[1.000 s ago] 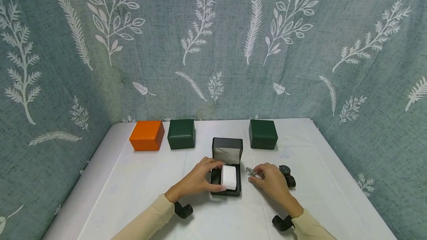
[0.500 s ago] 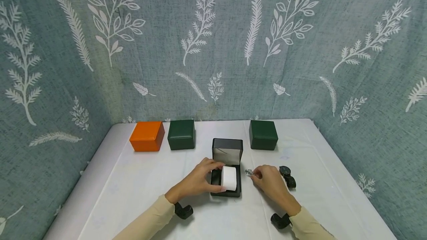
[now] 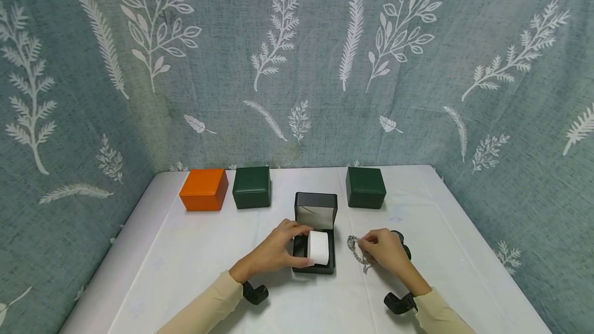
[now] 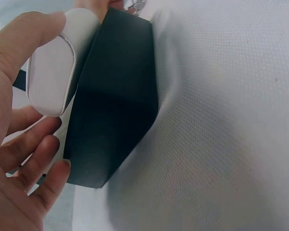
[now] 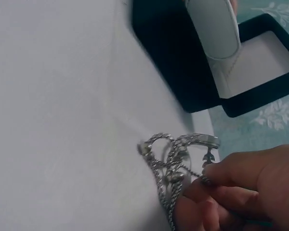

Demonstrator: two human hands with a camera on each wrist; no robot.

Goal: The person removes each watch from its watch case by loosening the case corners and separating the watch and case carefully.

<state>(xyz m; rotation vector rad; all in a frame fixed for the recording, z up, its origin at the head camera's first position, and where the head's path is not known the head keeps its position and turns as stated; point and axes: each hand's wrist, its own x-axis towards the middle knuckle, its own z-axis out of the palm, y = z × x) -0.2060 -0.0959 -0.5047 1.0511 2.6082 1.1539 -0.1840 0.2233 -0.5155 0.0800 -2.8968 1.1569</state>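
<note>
A dark box (image 3: 316, 201) stands with its lid raised near the middle of the table, a white cushion (image 3: 319, 247) sitting in it. My left hand (image 3: 274, 251) holds the cushion between thumb and fingers; the thumb (image 4: 38, 29) lies on it in the left wrist view. Just right of the box, my right hand (image 3: 387, 251) pinches a silver chain bracelet (image 3: 355, 247) between thumb and fingertips. In the right wrist view the bracelet (image 5: 171, 159) hangs in loose loops with a flat shiny piece at one end. Part of it is hidden by the fingers.
A black watch (image 3: 407, 251) lies behind my right hand, partly covered. Along the back stand an orange box (image 3: 204, 189), a green box (image 3: 252, 187) and another green box (image 3: 365, 187), all closed. The white table (image 3: 185, 251) meets a patterned curtain.
The bracelet has gone from a small bundle by the box to dangling lower and longer. My right hand has shifted slightly right, covering more of the watch. The left hand stays put.
</note>
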